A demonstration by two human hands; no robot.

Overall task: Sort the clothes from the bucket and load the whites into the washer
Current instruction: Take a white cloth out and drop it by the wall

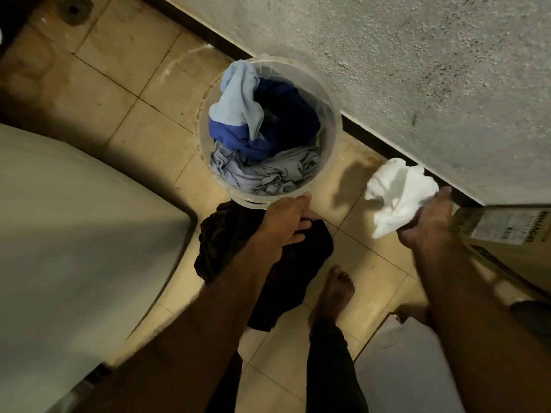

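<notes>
A clear plastic bucket (335, 114) stands on the tiled floor by the wall. Inside lie a light blue garment (238, 99), a dark blue one (286, 114) and a grey one (268, 174). My right hand (429, 222) is shut on a crumpled white cloth (396, 195), held above the floor to the right of the bucket. My left hand (286, 222) hovers just below the bucket's near rim, fingers spread, over a dark garment (268, 263) that lies on the floor. The white washer (74, 234) fills the left side.
A rough grey wall (417, 70) runs along the upper right. A cardboard box (504, 234) sits at right, and a white panel (402, 368) lies at the lower right. My bare foot (334, 293) stands on the tiles beside the dark garment.
</notes>
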